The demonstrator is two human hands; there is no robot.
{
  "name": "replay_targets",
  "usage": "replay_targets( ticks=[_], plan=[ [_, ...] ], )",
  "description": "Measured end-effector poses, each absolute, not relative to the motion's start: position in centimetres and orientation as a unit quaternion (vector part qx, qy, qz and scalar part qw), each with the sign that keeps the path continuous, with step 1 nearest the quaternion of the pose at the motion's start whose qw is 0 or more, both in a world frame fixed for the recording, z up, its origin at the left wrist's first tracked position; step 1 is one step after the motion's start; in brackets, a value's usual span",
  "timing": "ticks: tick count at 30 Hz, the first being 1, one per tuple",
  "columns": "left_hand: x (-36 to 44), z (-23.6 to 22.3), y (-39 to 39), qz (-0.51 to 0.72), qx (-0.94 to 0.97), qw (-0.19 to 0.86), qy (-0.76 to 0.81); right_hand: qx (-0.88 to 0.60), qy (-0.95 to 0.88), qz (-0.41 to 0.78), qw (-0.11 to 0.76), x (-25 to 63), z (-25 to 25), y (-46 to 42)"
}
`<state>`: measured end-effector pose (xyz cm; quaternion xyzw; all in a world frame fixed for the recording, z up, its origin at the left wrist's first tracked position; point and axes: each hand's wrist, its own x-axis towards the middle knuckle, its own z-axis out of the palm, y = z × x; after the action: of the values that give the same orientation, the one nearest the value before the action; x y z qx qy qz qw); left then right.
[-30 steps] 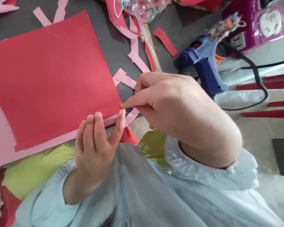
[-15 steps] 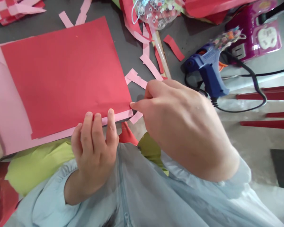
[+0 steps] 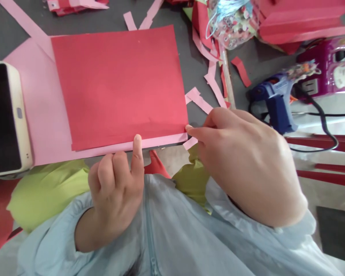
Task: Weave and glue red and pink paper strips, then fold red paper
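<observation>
A sheet of red paper point(image 3: 120, 84) lies over a larger pink sheet point(image 3: 46, 126), whose strip shows along the near edge. My left hand point(image 3: 115, 191) touches this edge with its index fingertip. Its other visible fingers are curled back off the sheet, and the thumb is hidden. At the lower right corner of the red paper, my right hand point(image 3: 247, 165) is closed, a fingertip on the corner and the rest folded under the palm. How far those folded fingers reach beneath the paper is hidden.
A phone point(image 3: 23, 119) rests on the pink sheet's left side. Pink strips point(image 3: 201, 101) and a red scrap point(image 3: 241, 71) lie to the right. Beyond are a bag of beads point(image 3: 232, 23), a blue glue gun point(image 3: 278, 103) with its cord, and a purple power strip point(image 3: 327, 69).
The view has shifted left, so the phone shows more. My left hand's other fingers have lifted off the paper and curled, leaving the index finger on the edge. My right hand stays at the corner.
</observation>
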<state>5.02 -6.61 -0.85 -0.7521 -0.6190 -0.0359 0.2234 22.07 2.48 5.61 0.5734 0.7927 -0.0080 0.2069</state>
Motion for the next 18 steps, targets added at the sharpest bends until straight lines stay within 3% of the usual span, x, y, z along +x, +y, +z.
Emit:
replay_targets(
  ticks=[9,18],
  plan=[
    [3.5,-0.6,-7.7,-0.017,-0.726,0.203,-0.656,0.513,0.839,0.114,0.142,22.6,4.9,1.6],
    [2.0,-0.5,-8.8,-0.04,-0.715,0.142,-0.684,0.523,0.827,0.111,0.174,22.3,5.0,1.4]
  ],
)
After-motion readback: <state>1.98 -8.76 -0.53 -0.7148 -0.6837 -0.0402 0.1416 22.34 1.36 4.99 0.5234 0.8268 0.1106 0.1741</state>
